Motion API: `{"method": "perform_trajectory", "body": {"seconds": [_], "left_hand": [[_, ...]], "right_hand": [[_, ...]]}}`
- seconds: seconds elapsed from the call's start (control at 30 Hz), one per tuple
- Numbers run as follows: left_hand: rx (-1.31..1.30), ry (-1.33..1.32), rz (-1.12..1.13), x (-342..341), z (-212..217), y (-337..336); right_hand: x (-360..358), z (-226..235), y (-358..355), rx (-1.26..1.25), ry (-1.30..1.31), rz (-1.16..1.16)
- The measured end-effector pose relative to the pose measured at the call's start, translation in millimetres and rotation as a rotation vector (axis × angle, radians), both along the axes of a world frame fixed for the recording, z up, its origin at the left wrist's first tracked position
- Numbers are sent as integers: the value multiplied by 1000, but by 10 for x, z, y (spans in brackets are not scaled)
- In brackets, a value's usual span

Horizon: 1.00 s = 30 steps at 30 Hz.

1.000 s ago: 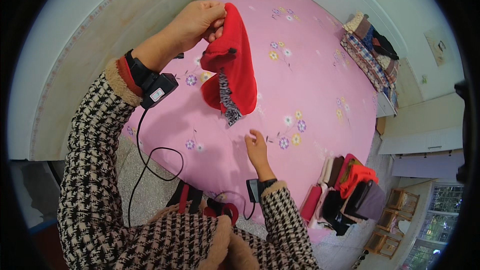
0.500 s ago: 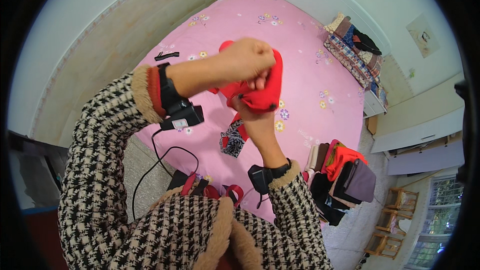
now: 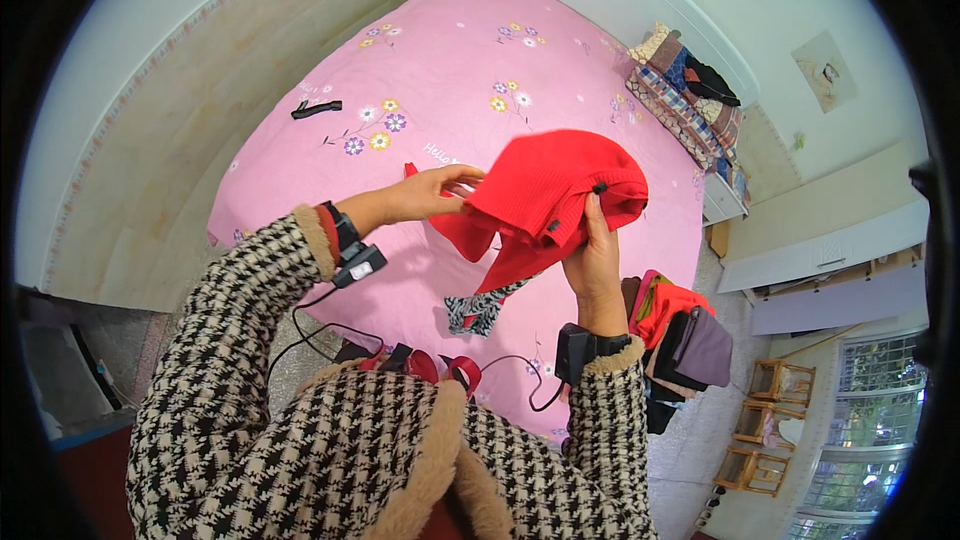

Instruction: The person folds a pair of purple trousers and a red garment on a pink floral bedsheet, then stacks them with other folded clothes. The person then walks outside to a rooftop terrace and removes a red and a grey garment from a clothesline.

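A red ribbed knit garment [image 3: 560,175] with dark buttons hangs bunched above the bed. My right hand [image 3: 597,265] grips its right side near the buttons, thumb on top and fingers hidden beneath. At the garment's left edge is my left hand [image 3: 430,192], its fingers stretched out and slightly apart; whether the fingertips touch the cloth I cannot tell. A red strip of the garment droops below the left hand. Lower down, a black-and-white patterned piece [image 3: 478,312] with red bits shows under the red cloth; I cannot tell whether it belongs to the same garment.
A pink flowered sheet [image 3: 420,60] covers the bed. On it lies a black strap [image 3: 316,110] at left. Folded clothes [image 3: 690,345] are stacked at the right edge. Folded bedding [image 3: 680,100] sits at the far right corner. A black cable [image 3: 300,325] runs from my left wrist.
My left hand has moved down and left, and its closed fingers have opened out. My right hand has shifted right and down, with the red garment now spread wider.
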State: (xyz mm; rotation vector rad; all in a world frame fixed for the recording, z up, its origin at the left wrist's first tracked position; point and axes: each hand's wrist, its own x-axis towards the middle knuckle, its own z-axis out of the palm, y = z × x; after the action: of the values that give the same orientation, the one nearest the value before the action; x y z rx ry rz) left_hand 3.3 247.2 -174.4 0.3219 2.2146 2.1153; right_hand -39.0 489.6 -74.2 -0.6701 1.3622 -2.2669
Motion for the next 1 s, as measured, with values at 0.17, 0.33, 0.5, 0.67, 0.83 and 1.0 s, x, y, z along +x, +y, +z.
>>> {"method": "perform_trajectory", "body": {"seconds": [0.17,0.33,0.5,0.67,0.83,1.0], "left_hand": [[396,-80,-101,-97,113,217],[204,-59,-125,-92,65,220],[-187,386,-119,55,-88,304],[-268,405,-43,170,-160,371],[-172,174,-74,142,-19,221],[-183,274,102,90,302,309]], "right_hand": [[118,37,53,83,-71,9],[195,-43,212,189,-116,-36],[247,-161,285,159,-169,-27],[185,-306,428,162,-174,-27],[29,-391,621,373,-168,-105],[91,-349,429,897,482,-439]]}}
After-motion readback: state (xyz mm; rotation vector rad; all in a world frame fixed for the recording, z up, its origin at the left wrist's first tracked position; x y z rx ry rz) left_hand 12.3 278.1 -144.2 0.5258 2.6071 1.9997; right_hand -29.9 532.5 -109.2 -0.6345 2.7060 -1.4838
